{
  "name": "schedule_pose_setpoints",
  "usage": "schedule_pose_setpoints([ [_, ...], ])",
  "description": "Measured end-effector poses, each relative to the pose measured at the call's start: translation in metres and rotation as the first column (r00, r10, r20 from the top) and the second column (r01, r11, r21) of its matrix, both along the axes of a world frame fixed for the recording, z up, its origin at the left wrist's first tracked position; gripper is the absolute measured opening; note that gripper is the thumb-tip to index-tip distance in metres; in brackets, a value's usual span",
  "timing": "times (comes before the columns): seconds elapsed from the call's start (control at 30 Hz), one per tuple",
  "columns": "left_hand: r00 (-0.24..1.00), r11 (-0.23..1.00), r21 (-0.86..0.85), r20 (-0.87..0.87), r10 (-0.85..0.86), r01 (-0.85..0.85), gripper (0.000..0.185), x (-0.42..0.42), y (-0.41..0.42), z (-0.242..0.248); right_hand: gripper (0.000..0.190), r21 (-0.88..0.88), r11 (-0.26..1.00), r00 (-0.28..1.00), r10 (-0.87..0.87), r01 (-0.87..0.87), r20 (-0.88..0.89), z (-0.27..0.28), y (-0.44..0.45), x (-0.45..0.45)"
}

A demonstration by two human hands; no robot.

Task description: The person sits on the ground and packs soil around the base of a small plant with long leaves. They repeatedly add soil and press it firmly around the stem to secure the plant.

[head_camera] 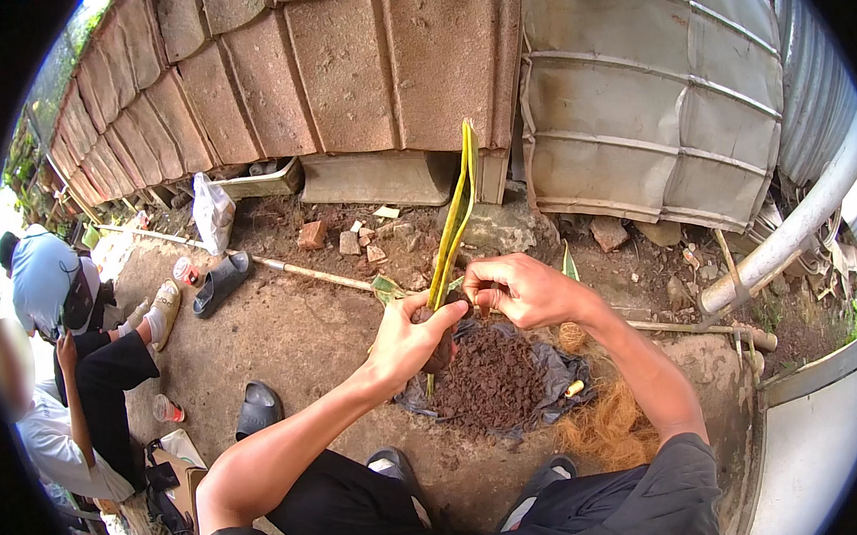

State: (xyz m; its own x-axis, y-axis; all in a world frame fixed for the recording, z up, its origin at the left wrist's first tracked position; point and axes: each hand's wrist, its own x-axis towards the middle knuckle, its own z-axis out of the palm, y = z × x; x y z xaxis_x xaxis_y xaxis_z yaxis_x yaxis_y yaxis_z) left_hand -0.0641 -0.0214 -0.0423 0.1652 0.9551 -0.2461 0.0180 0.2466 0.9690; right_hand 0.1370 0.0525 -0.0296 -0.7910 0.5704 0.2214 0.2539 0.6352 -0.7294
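My left hand (411, 340) is closed around the base of a snake plant (457, 223) with upright, yellow-edged leaves. A dark clump of soil (441, 354) at the plant's foot sits partly hidden in the palm. Just right of the leaves, my right hand (521, 291) has thumb and fingers drawn together in a pinch; whether something thin is between them is unclear. Beneath both hands, a heap of crumbly brown soil (487, 380) lies on a black plastic sheet (567, 365). A small yellow spool-like piece (574, 388) rests at the sheet's right side.
Loose coconut fibre (607, 424) lies right of the soil, near a fibre-wrapped ball (572, 338). A pole (314, 274) crosses behind. Black sandals (221, 284) (258, 410) and plastic cups (185, 271) (168, 408) stand left, near two seated people (70, 434) (45, 280).
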Motion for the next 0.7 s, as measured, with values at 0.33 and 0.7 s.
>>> schedule_pose_setpoints([
  [0.33, 0.964, 0.972, -0.163, 0.177, 0.2, -0.172, 0.025, -0.01, 0.011, -0.011, 0.008, -0.244, 0.97, 0.997, -0.016, -0.004, -0.079, -0.002, -0.002, 0.007],
  [0.7, 0.975, 0.99, -0.115, 0.193, 0.108, -0.086, 0.024, -0.015, 0.011, -0.013, 0.022, 0.021, 0.966, 0.957, -0.258, 0.257, 0.133, -0.019, 0.022, 0.023],
])
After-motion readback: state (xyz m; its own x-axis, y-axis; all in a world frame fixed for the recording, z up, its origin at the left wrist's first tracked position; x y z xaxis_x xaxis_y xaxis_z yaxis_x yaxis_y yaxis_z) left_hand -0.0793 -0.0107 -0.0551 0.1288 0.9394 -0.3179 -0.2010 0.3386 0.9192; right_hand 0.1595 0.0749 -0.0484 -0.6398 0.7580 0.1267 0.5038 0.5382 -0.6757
